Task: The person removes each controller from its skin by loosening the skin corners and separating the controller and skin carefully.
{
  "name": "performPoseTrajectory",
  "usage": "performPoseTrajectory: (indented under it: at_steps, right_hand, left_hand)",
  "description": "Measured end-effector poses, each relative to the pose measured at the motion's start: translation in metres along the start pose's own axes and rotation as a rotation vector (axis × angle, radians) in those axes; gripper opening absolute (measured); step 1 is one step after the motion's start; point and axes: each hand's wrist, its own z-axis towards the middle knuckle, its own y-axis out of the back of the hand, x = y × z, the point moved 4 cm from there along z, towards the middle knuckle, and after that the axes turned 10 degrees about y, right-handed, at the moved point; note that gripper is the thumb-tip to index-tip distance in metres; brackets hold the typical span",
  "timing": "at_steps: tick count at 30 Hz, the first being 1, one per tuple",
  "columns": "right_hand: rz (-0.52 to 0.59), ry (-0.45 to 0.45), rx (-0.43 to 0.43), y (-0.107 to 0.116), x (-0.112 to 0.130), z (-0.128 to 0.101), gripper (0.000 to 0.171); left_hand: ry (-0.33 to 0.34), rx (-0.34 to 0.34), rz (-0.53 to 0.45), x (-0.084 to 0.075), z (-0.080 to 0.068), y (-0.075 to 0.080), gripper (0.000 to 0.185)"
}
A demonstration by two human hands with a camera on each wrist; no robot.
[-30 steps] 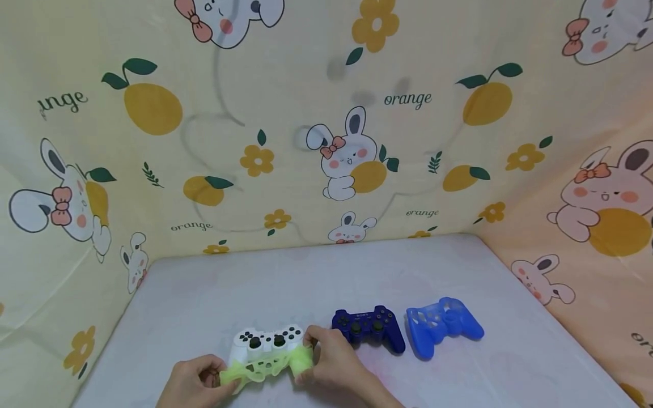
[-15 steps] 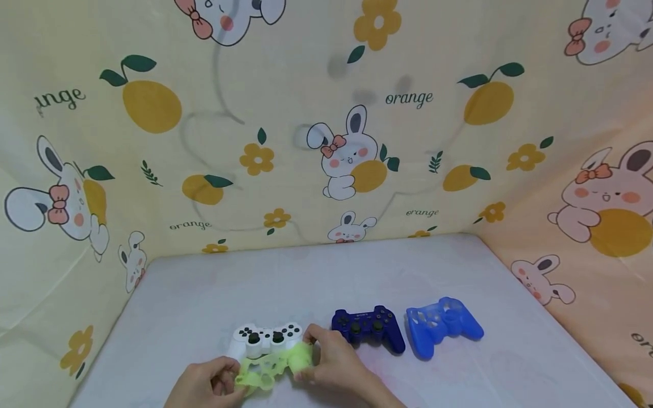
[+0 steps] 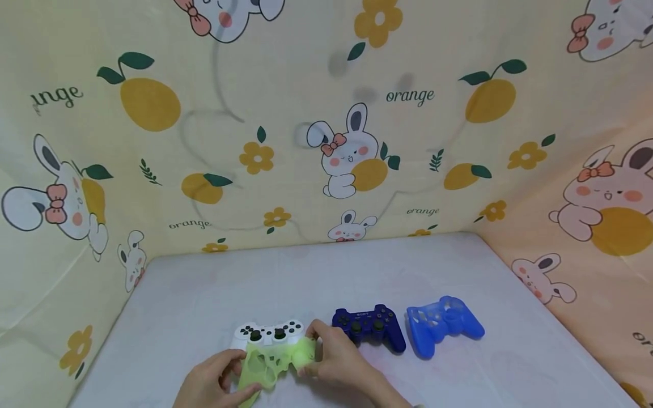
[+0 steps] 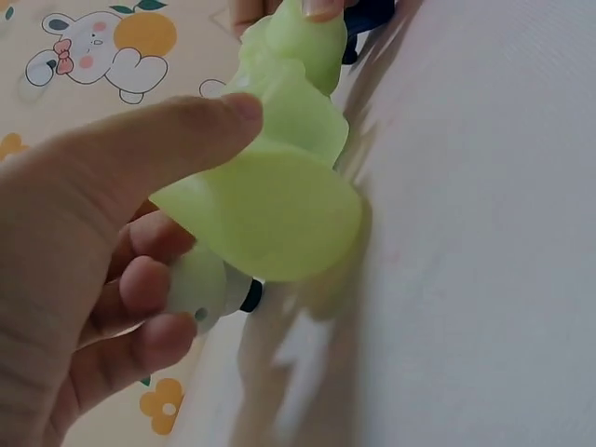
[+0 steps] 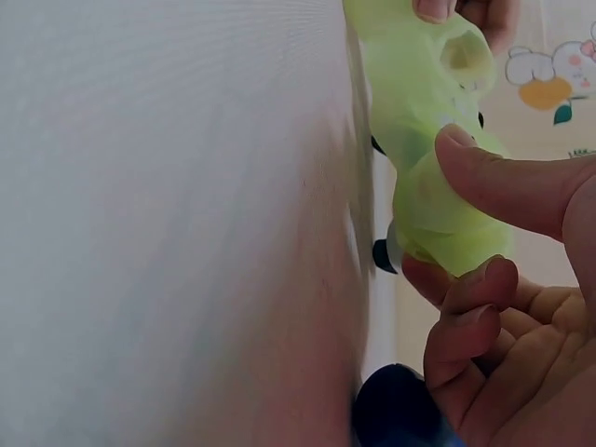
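Observation:
A lime-green silicone cover [image 3: 272, 362] is stretched over the near side of a white game controller [image 3: 267, 333] on the table [image 3: 204, 300]. My left hand [image 3: 216, 385] grips the cover's left end [image 4: 270, 209], thumb on top. My right hand [image 3: 334, 362] pinches its right end [image 5: 438, 205], thumb pressing the silicone. The controller's white body peeks out under the cover in the left wrist view [image 4: 200, 289]. Its sticks and buttons show above the cover's top edge.
A dark blue controller [image 3: 369, 327] lies just right of my right hand, also seen as a dark shape [image 5: 396, 410]. A blue silicone cover [image 3: 442, 324] lies farther right. Printed fabric walls [image 3: 326, 124] enclose the table on three sides.
The green cover has been pulled further up and over the white controller. My left hand moved right and forward along its left end; the right hand kept its hold.

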Motion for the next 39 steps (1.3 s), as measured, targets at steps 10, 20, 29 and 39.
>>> performPoseTrajectory:
  at_steps: [10, 20, 29, 39]
  right_hand:
    - [-0.006, 0.01, 0.006, 0.0031, 0.0025, 0.0002, 0.047]
    - [0.004, 0.026, 0.001, 0.0047, 0.0023, -0.0012, 0.041]
    - [-0.005, 0.005, 0.002, 0.0031, 0.0021, 0.0, 0.028]
    - [0.034, -0.021, 0.104, 0.0003, 0.0016, -0.0001, 0.029]
  left_hand:
    - [0.039, 0.077, 0.004, -0.0039, 0.0012, -0.0011, 0.04]
    - [-0.015, 0.042, -0.026, -0.0032, 0.0, -0.0024, 0.04]
    - [-0.09, -0.01, -0.077, 0.0013, -0.0013, -0.0042, 0.039]
    - [-0.087, 0.016, -0.092, 0.0028, -0.0008, -0.0062, 0.038]
